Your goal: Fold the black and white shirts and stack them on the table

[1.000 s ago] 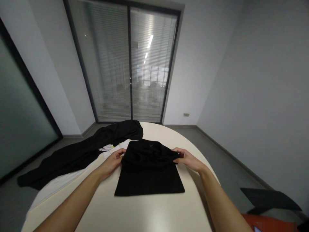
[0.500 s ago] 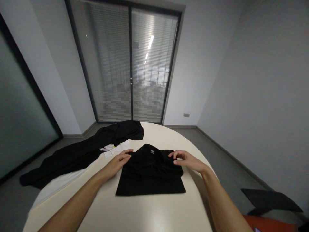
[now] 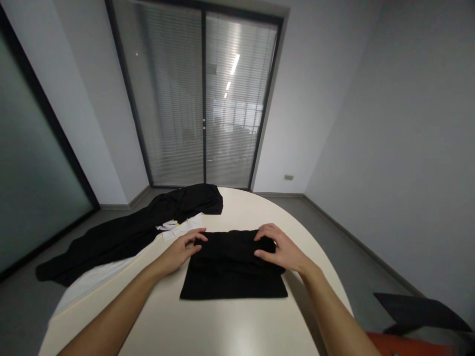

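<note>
A black shirt (image 3: 232, 284) lies folded on the white table, with a straight hem toward me and a folded layer across its far part. At its upper left corner rests my left hand (image 3: 182, 251), thumb and fingers apart on the cloth. My right hand (image 3: 281, 249) arches over the upper right corner, fingertips touching the fabric and thumb spread away from them. Neither hand shows a firm grip. The shirt's neck label is out of sight.
Another long black garment (image 3: 129, 230) stretches along the table's left side and hangs past the edge. White cloth (image 3: 100, 277) with a pale tag (image 3: 168, 225) lies beside it. The rounded table (image 3: 256, 205) faces a glass door (image 3: 237, 99); a chair (image 3: 423, 311) stands at lower right.
The shirt's raised neck part with the label has been folded down flat, leaving a straighter far edge. My right hand has moved slightly left onto the cloth.
</note>
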`<state>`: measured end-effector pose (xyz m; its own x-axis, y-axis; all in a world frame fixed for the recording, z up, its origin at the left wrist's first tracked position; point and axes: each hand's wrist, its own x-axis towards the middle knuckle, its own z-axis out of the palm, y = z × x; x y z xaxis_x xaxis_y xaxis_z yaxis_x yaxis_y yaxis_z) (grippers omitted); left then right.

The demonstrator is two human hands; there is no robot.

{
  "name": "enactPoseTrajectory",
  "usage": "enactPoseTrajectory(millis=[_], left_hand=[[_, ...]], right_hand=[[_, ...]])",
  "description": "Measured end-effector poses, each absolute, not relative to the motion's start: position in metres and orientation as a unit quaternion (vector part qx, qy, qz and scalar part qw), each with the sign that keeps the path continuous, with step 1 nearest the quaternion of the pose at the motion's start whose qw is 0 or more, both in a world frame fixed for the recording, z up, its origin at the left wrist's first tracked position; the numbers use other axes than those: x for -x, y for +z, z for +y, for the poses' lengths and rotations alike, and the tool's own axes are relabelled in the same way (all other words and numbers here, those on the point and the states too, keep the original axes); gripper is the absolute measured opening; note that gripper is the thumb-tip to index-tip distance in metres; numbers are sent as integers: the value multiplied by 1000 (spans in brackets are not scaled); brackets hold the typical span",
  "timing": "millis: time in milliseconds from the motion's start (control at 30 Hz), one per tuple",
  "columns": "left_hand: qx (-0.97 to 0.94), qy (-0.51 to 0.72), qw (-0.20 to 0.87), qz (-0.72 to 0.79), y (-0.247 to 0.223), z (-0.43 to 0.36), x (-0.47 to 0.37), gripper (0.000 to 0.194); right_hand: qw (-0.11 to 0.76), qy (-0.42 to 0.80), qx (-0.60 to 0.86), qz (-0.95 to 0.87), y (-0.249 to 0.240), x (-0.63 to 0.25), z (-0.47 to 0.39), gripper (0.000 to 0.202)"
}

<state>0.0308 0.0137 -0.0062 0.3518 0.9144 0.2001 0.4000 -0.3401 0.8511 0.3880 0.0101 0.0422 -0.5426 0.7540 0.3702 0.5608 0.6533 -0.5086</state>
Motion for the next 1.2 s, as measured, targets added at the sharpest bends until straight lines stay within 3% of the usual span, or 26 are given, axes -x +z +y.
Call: enactPoseTrajectory(millis=[100,200,267,333,433,800,967,1200], left_hand=[[-777,296,369,415,-1,6,-22,33],[-805,243,390,374,2,0,-16,58],[-809,249,377,376,3,-2,-17,63],[-792,286,367,394,2,-1,-23,49],[-753,355,379,404,-1,3,-33,28],[-704,441,393,395,-13,12,-36,23],[-695,441,406,396,-11,13,-38,23],[-697,429,430,382,-6,11,-35,20]], right_hand=[[276,138,326,-894,46,-363,-3,38],[258,94,292,-916,45,-343,-13,28],[244,60,261,-932,42,-332,-17,18],[233,28,237,-943,38,-322,-20,13],[222,-10,245,-944,33,-310,-23,24],[220,-38,323,-920,19,-291,-24,51],[225,-39,312,-922,22,-296,-21,31],[197,-24,304,-932,37,-318,-18,25]])
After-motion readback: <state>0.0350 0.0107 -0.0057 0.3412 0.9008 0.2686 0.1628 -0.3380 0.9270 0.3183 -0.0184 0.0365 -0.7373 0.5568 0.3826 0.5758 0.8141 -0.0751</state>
